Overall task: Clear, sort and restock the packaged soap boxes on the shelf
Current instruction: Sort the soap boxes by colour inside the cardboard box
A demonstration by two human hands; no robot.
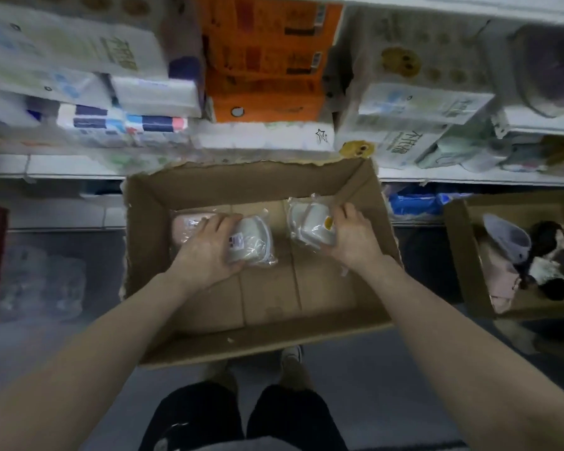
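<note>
Toward the far wall of the carton (pixel 144 222), we are gripping two film-wrapped packs. Our left hand (pixel 209 245) is curling round the left soap box (pixel 253 239), and our right hand (pixel 352 236) is clasping the right soap box (pixel 308 222). Both are lying near-to-far. A pink pack (pixel 184 226) is hiding partly beneath our left fingers, and glare is obscuring the labels.

The light is dim, cool and diffuse, brighter on the shelf (pixel 79 167) than on the grey floor (pixel 365 379), with soft shadows inside the cardboard box (pixel 306 288). Blur smears the shelved goods, worst at the left edge, while the box centre is sharper and the wrapped soap boxes (pixel 254 236) show small glints. The wide lens bends the shelf lines and stretches the forearms (pixel 469 369) toward the lower corners.
</note>
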